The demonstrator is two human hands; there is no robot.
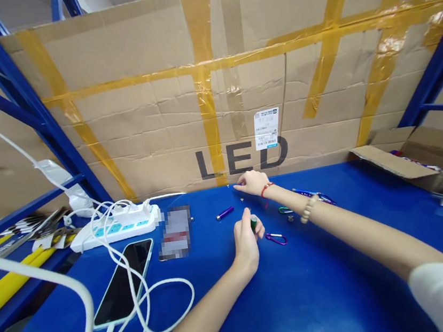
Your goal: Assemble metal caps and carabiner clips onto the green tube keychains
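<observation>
My left hand [246, 238] is closed around a small green cylinder [254, 223] above the blue table [309, 284]. A purple carabiner [276, 238] lies just right of it. My right hand [252, 182] reaches to the table's back edge, fingers curled on the surface near a small dark part; what it pinches is too small to make out. A purple cylinder [224, 213] lies between the hands, to the left. A green carabiner [284, 210] and a blue carabiner [313, 195] lie by my right forearm.
A large taped cardboard sheet marked LED [240, 158] stands behind the table. A white power strip [118, 226] with white cables, a phone [124, 280] and a blurred card [176, 232] lie at left. An open cardboard box [418, 158] sits at right. Blue shelf posts flank both sides.
</observation>
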